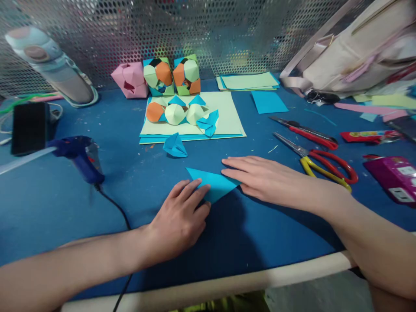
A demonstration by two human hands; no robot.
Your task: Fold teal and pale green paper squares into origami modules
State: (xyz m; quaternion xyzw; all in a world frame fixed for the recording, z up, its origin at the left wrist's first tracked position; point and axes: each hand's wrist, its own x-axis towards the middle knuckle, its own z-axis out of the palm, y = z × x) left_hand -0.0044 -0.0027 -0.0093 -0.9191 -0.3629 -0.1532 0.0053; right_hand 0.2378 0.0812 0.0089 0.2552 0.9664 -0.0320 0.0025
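A light blue paper folded into a triangle (pixel 212 182) lies flat on the blue table (pixel 136 190). My left hand (pixel 180 219) rests on the triangle's lower left part, fingers stretched and pressing down on it. My right hand (pixel 263 177) lies flat on its right corner, fingers straight and pointing left. Neither hand grips anything. Just beyond the triangle sits a small folded blue paper unit (pixel 174 145).
Pale green sheets (pixel 227 123) carry several folded paper units, with colourful paper cubes (pixel 172 76) and a pink one (pixel 130 80) behind. A blue glue gun (pixel 81 156) with cord stands left. Scissors (pixel 321 162), a red cutter (pixel 307 132), a bag (pixel 357 52) and loose paper lie right.
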